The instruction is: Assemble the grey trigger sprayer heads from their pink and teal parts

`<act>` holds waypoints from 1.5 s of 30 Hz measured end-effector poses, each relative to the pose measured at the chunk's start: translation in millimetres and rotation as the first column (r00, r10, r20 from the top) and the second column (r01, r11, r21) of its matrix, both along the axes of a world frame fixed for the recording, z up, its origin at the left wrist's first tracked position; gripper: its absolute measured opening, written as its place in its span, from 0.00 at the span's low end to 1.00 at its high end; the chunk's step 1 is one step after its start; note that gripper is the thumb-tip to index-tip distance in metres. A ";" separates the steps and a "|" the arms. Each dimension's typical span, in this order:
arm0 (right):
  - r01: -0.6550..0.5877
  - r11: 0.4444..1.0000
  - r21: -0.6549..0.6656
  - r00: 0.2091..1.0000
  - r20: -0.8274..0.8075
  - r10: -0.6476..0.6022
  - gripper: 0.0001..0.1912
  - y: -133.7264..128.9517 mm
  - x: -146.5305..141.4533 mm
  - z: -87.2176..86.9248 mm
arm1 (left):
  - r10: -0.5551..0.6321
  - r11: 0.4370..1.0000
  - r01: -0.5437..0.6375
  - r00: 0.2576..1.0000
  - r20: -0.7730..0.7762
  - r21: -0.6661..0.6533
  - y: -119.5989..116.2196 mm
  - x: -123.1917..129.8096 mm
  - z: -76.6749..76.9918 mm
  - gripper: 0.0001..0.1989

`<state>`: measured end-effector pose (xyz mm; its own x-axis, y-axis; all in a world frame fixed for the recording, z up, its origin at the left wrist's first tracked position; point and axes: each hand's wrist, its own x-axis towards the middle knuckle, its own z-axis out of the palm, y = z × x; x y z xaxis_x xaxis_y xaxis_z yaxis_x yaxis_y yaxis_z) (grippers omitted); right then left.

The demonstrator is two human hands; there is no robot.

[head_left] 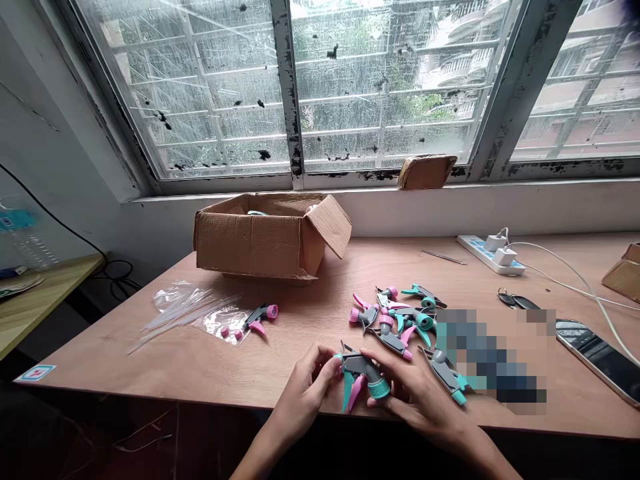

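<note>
Near the table's front edge, my left hand (311, 381) pinches the nozzle end of a grey and teal spray trigger head (361, 364). The fingers of my right hand (417, 392) curl around its other end, by the teal screw collar. A teal trigger hangs below the grey body, with a pink trigger-like piece beside it. Another grey and teal spray head (444, 375) lies just beyond my right hand. Behind it is a loose pile of grey, pink and teal spray heads (393, 339). A single grey and pink spray head (259, 316) lies apart on the left.
Thin clear tubes (175, 319) lie on plastic bags at the left. An open cardboard box (247, 241) stands at the back. Rightward are a power strip (487, 255) with white cables, keys (517, 300) and a phone (597, 357). A patch beside the pile is pixelated.
</note>
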<state>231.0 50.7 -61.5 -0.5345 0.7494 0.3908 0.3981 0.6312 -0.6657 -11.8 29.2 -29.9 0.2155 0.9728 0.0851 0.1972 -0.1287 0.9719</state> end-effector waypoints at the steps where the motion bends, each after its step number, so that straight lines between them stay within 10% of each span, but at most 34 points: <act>1: 0.008 0.999 0.053 1.000 0.009 -0.009 0.32 0.7 0.4 -0.1 | -0.003 1.000 0.003 1.000 0.002 0.002 -0.1 -0.4 -0.2 0.16; 18: -0.045 0.897 0.441 0.998 -0.015 0.057 0.33 -2.8 -1.1 -2.3 | -0.065 0.995 0.076 0.988 0.137 -0.072 0.6 -4.3 -4.4 0.16; 27: 0.032 0.869 0.493 0.999 -0.014 -0.028 0.30 -6.5 -1.1 -9.6 | -0.171 0.975 0.178 0.983 0.062 -0.136 2.6 -2.8 7.0 0.19; 45: 0.044 0.923 0.383 0.986 -0.164 0.021 0.14 -4.6 1.2 8.6 | -0.064 0.968 0.138 0.943 -0.327 0.207 -6.5 3.9 -0.1 0.20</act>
